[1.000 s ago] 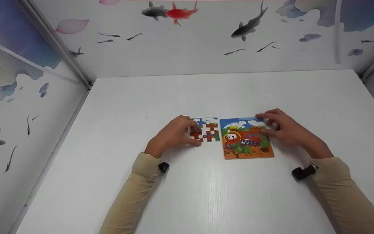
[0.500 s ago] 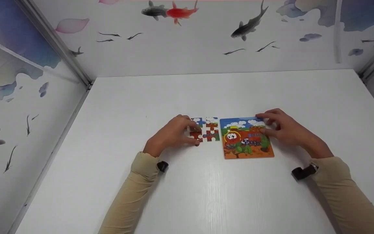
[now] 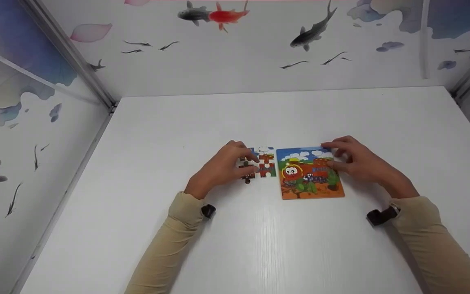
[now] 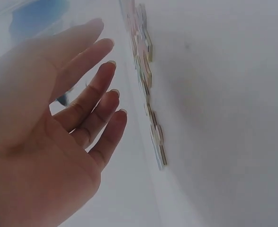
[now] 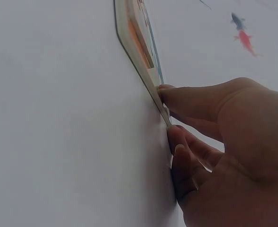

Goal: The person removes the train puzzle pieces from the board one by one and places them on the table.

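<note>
Several jigsaw pieces (image 3: 267, 170) lie close together on the white table, left of a square picture puzzle board (image 3: 308, 179) with a red cartoon train. My left hand (image 3: 222, 165) hovers over the left-hand pieces, hiding part of them. In the left wrist view, the fingers of the left hand (image 4: 58, 118) are loosely bent and hold nothing; the pieces (image 4: 148, 90) appear edge-on beside the fingertips. My right hand (image 3: 359, 161) grips the board's right edge near its upper corner. Up close, the right hand (image 5: 243, 137) has its thumb on the board's face, other fingers by its edge.
A white table (image 3: 235, 245) spreads around the puzzle. Panels printed with fish (image 3: 312, 34) and flowers stand behind it and at the left. Dark bands (image 3: 383, 215) sit at both wrists.
My left hand has shifted slightly right and away from me, its thumb and fingers moving across the left pieces. The right hand and the board have stayed in place.
</note>
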### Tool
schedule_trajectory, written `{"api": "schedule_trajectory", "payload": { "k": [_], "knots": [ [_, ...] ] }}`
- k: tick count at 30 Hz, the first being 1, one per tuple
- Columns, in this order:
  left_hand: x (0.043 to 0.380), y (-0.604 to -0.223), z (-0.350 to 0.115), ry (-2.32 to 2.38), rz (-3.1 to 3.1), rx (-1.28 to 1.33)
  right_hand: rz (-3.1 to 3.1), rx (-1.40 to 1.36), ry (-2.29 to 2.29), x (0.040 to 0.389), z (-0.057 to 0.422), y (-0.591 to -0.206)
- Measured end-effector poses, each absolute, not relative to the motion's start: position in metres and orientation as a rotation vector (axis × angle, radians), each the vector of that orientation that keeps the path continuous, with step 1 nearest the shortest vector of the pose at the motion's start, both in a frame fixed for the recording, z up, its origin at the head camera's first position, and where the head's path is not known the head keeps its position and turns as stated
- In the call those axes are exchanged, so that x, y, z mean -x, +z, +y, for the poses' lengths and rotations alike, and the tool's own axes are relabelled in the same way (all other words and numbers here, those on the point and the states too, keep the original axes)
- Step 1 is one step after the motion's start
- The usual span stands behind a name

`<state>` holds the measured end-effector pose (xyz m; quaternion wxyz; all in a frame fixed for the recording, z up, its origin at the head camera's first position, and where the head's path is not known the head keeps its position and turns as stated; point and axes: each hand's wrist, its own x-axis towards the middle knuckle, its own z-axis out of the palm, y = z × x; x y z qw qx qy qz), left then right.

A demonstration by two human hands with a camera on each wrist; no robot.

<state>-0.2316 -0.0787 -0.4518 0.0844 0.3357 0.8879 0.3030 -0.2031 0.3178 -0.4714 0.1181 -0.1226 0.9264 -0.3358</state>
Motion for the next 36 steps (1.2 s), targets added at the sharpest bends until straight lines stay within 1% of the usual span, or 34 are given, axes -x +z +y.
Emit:
{"api": "schedule_trajectory", "payload": {
  "k": [13,17,28,36],
  "knots": [
    [0.207,-0.452,-0.041,0.761,2.641,-1.204,2.709,0.356,-0.985,0.204,0.318,-0.472],
    [0.201,-0.453,-0.031,0.704,2.661,-1.231,2.703,0.356,-0.992,0.204,0.318,-0.472],
    [0.196,-0.455,-0.004,0.57,2.826,-1.124,2.718,0.372,-0.988,0.203,0.32,-0.473],
    [0.196,-0.456,0.018,0.442,2.819,-1.059,2.709,0.363,-1.004,0.204,0.32,-0.473]
  ]
}}
